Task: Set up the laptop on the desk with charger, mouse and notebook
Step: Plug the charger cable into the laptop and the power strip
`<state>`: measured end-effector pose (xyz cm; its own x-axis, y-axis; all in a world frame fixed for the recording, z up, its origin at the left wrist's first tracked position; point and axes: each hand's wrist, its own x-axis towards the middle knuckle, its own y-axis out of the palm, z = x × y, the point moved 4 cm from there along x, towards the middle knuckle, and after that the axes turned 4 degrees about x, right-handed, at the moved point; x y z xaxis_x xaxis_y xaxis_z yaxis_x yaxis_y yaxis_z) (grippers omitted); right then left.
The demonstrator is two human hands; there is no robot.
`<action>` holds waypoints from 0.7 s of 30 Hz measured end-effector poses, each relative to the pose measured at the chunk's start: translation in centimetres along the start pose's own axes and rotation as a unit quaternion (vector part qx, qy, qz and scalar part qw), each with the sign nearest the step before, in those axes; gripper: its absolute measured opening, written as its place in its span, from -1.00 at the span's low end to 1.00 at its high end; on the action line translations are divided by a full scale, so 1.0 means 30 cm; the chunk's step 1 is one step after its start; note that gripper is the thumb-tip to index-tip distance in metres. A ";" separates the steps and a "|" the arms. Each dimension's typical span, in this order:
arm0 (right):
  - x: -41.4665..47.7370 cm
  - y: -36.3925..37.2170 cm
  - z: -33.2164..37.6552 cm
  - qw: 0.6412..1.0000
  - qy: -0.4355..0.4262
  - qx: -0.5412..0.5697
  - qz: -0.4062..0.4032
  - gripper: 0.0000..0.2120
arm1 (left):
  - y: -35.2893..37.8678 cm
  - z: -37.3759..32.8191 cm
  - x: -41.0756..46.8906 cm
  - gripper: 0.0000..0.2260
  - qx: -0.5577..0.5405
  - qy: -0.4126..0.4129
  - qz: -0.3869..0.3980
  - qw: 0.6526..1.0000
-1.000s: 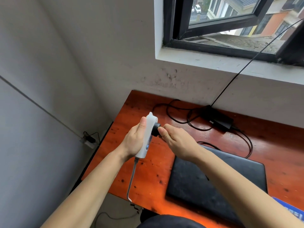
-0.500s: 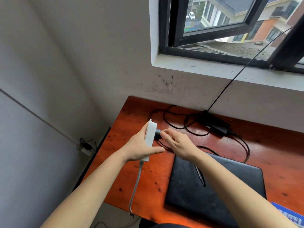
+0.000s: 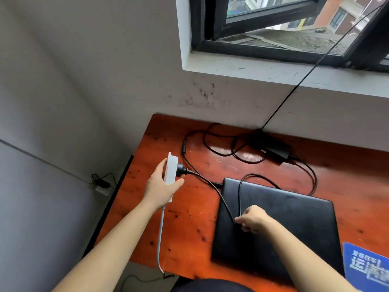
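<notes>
item: charger cable (image 3: 207,181), black, plugged into a white power strip (image 3: 171,171). left hand (image 3: 162,187) gripped the strip above the surface's (image 3: 189,224) left edge. right hand (image 3: 253,222) pinched a loop of the cable in its fingers (image 3: 241,220) over the closed laptop (image 3: 294,228). charger brick (image 3: 273,149) lay at the back edge. handling, judged: light, limp, apt to snag; take by the plug (image 3: 182,170), not the cord.

Varnished reddish wood for the desk (image 3: 189,218), glossy with dark specks. Matt black finish on the laptop (image 3: 294,228) lid at 5 o'clock. Smooth white plastic for the power strip (image 3: 172,163) at 7 o'clock. Black rubbery sheath on the charger cable (image 3: 207,182). Matt, scuffed paint on the wall (image 3: 200,98).
</notes>
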<state>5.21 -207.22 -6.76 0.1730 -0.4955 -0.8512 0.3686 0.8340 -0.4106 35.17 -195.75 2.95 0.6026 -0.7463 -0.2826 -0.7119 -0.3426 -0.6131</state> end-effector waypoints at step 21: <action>0.297 -0.132 0.537 0.736 -0.023 0.645 -0.205 -0.66 | 0.119 0.287 0.268 -0.36 0.130 -0.146 -0.011 0.981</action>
<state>20.00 -218.84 -7.46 -0.1748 -0.6747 -0.7171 0.9537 -0.2972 0.0471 40.58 -198.06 -7.85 0.7211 -0.5324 -0.4434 -0.6048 -0.1717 -0.7776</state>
